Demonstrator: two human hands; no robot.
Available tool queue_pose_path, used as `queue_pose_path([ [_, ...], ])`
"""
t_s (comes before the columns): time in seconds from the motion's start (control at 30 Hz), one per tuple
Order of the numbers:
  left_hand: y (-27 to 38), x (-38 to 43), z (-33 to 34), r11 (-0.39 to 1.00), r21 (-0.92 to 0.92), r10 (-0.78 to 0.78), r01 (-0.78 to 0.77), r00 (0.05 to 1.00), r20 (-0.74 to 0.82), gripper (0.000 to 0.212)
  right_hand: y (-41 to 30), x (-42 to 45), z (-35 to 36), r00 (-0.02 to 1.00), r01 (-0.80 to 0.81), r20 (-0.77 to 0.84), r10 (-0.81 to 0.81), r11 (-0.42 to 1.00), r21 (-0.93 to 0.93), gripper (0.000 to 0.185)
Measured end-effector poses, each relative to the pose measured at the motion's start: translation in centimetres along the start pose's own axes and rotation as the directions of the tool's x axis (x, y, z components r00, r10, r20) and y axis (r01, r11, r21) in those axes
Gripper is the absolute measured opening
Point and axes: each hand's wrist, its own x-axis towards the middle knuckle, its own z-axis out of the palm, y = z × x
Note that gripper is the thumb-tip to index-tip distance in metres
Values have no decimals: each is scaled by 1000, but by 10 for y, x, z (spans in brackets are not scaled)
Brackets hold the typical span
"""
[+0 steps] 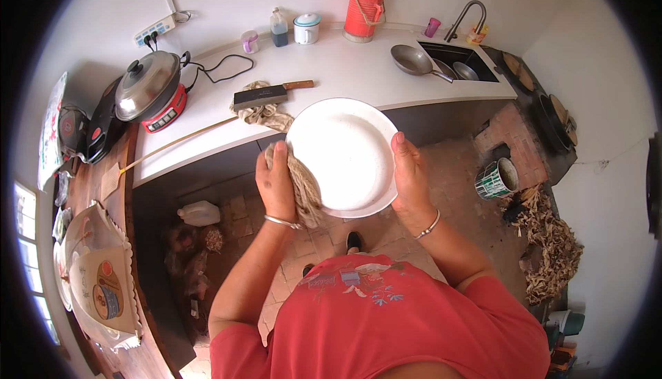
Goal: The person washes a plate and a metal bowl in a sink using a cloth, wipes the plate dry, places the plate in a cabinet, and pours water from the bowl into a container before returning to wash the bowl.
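A white round basin (pixel 344 156) is held up in front of me, its hollow side facing me. My right hand (pixel 411 174) grips its right rim, thumb on the front edge. At the left rim, my left hand (pixel 277 185) holds a crumpled brown-grey cloth (pixel 305 187) against the basin, the thumb uppermost. Beyond the basin, a cleaver (pixel 261 97) with a wooden handle lies on another rumpled cloth (pixel 266 115) on the white countertop (pixel 341 63). The fingers behind the rim are hidden.
On the counter's left stands an electric wok (pixel 150 89), with a fly swatter (pixel 111 180) nearby. A red thermos flask (pixel 364 9) stands against the wall. A frying pan (pixel 412 60) rests beside the sink (pixel 481 71). A bucket (pixel 497 178) and dry husks (pixel 548 249) lie floor-side right.
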Motion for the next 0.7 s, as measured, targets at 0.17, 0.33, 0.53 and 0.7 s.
queue_pose_path([
  [0.17, -15, -23, 13, 963, -242, -149, 121, 983, -105, 37, -7, -1, 21, 994, 94, -52, -92, 995, 28, 36],
  [0.33, -43, -57, 32, 902, -326, -261, 284, 959, 113, 33, 10, 14, 20, 963, 234, -140, -230, 972, 10, 36],
  [0.53, -58, -65, 17, 967, 184, -241, 179, 878, 413, 23, 1, 26, 7, 936, 342, -71, -345, 938, -53, 38],
  [0.7, -10, -22, -23, 972, 227, -5, -62, 959, 284, 30, -7, 23, -5, 932, 357, 12, -363, 911, -207, 38],
])
